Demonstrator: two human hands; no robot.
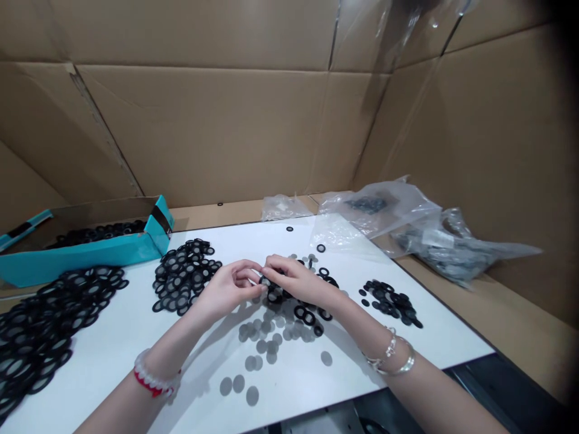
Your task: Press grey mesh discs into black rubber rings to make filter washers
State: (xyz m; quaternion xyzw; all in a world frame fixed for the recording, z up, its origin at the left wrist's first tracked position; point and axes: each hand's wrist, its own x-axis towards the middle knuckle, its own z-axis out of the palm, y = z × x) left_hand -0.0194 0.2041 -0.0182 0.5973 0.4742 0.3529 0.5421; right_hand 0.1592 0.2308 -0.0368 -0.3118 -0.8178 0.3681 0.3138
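Observation:
Above the middle of the white board, my left hand pinches a small black ring between thumb and fingertips. My right hand meets it from the other side, its fingers closed at the same ring; exactly what its fingertips grip is partly hidden. Below and behind the right hand lie loose black rings, some under the palm. Thin grey discs are scattered on the board beneath both hands and toward the near edge.
Left of my hands is a heap of black rings with grey centres, with a larger heap farther left. Behind stands a blue box of rings. Small black pieces lie right. Plastic bags rest near the cardboard wall.

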